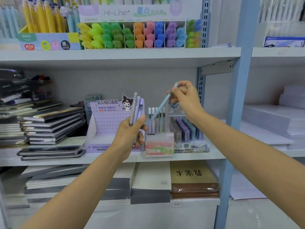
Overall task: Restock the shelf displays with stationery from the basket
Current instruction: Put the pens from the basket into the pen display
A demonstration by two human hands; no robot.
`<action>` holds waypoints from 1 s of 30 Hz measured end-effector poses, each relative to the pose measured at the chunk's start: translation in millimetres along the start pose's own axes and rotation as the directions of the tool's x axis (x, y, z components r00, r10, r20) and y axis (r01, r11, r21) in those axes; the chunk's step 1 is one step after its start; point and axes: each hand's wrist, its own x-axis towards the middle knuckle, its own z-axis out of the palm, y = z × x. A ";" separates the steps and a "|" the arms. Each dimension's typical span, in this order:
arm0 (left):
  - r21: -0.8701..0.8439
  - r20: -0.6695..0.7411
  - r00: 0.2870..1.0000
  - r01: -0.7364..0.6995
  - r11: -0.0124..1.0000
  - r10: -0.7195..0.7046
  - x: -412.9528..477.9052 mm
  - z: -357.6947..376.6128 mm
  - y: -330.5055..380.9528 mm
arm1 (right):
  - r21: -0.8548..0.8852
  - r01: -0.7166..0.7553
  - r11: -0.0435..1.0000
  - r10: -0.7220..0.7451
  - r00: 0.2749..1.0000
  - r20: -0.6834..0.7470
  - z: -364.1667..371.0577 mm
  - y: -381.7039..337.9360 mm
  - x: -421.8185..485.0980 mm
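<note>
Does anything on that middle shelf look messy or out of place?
The dark-covered notebooks stacked at the left lie fanned and skewed, not squared up. The lilac Kuromi cardboard display box looks empty where visible. The pale blue pen slants only because the right hand holds it.

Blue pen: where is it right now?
Head view, right of centre: the right hand pinches the blue pen, tilted, tip among the pens in the Fruit Soda box, right of the Kuromi box.

Pale-blue pen tilted, tip among upright pastel pens in Fruit Soda box; 3 grey-lilac tubes upright.
</note>
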 end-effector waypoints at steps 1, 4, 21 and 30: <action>0.010 -0.010 1.000 0.004 1.000 -0.004 0.4 0.3 -0.1 | -0.078 0.013 0.997 -0.013 1.000 0.011 -1.8 4.1 -0.6; -0.009 -0.030 0.999 0.035 0.999 -0.035 0.8 1.9 0.2 | -0.230 0.031 0.973 -0.019 0.998 0.054 -2.5 20.4 -4.0; -0.016 -0.009 0.999 0.044 0.999 -0.044 8.1 4.2 -11.5 | -0.556 0.205 0.805 -0.065 0.963 0.262 2.9 52.2 10.1; 0.021 -0.032 0.999 0.012 1.000 -0.011 10.4 2.3 -15.1 | -0.644 0.231 0.729 -0.088 0.965 0.247 11.4 55.4 15.2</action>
